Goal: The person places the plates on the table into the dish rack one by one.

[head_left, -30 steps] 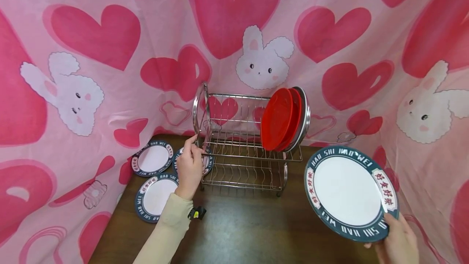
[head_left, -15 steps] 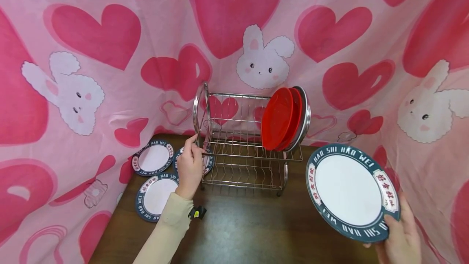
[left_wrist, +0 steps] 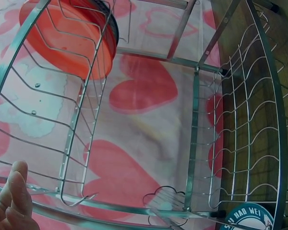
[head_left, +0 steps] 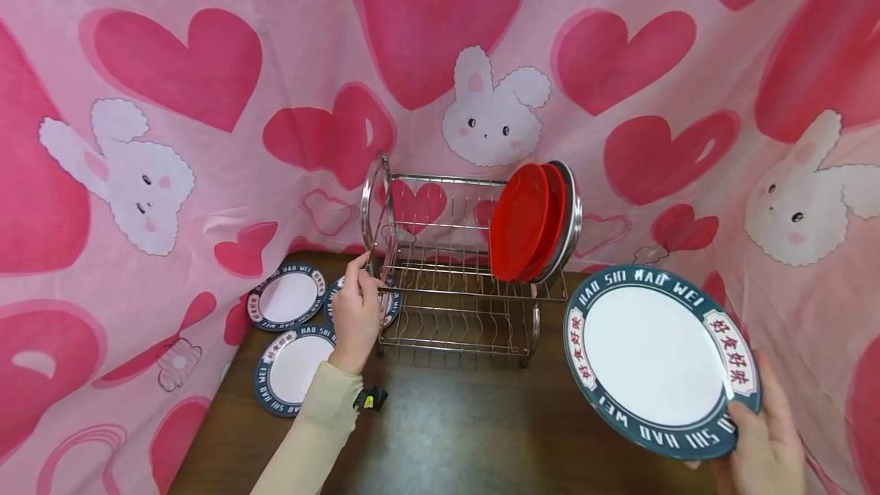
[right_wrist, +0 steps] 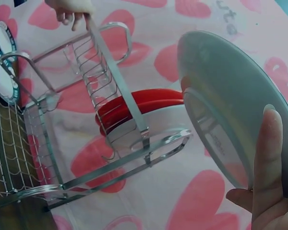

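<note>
holding a plate [head_left: 653, 354] in right hand [head_left: 766, 434], wire rack [head_left: 474, 295] in left hand [head_left: 357, 315].

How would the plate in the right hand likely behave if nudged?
The plate is probably stiff: held at one edge by the right hand, it shows no sag. Glossy highlights on its rim suggest it may slip. Gripped off-centre, it could tip.

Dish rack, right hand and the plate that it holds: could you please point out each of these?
Dish rack [head_left: 467, 295]: head view, on the front bar of its upper tier.
Right hand [head_left: 766, 445]: head view, on the middle of the hand.
Plate [head_left: 656, 354]: head view, on its white centre.
</note>
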A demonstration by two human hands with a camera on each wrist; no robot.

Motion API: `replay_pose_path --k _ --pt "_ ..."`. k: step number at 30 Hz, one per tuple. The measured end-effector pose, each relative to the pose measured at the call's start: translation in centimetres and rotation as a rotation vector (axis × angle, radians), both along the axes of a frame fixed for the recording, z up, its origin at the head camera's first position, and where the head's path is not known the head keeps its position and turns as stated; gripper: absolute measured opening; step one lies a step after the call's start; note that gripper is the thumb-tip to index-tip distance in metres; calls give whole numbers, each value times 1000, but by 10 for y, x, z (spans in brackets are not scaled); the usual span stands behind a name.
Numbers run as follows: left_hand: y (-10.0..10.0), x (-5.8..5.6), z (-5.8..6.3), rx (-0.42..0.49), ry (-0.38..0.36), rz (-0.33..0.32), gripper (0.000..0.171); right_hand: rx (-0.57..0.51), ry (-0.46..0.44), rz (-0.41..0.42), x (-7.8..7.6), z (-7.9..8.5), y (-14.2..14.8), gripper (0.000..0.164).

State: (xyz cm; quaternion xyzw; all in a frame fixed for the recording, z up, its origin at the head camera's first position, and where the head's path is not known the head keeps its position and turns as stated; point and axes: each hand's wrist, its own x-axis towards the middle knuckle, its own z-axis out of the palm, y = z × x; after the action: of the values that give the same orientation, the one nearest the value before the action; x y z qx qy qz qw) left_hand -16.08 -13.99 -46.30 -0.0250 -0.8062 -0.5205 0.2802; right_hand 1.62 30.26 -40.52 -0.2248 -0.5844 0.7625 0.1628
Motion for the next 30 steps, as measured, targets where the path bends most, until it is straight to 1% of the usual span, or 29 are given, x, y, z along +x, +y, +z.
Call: replay_pose_path --k 3,7,10,12,13,17,21,24,30 --pt "0 0 0 0 2 -3 35 24 22 5 1 3 -4 64" --pt "-1 0 0 -6 0 7 34 19 144 59 2 5 -7 62" --pt "-1 1 0 -4 -10 4 35 30 140 66 2 11 -10 61" --pt "-1 1 0 -1 -18 1 35 66 84 59 0 16 -12 61" --pt "-1 1 0 1 -20 0 35 77 71 66 0 19 -12 61" --pt "-1 2 1 4 -25 2 35 96 79 78 -3 29 -16 60" --pt "-1 1 1 2 -25 2 35 117 73 37 -8 41 -25 59" --pt "-1 0 1 3 -17 8 34 144 103 20 -15 51 -34 60" --pt "-1 0 -1 -15 -3 11 34 207 198 32 -25 70 -51 62"
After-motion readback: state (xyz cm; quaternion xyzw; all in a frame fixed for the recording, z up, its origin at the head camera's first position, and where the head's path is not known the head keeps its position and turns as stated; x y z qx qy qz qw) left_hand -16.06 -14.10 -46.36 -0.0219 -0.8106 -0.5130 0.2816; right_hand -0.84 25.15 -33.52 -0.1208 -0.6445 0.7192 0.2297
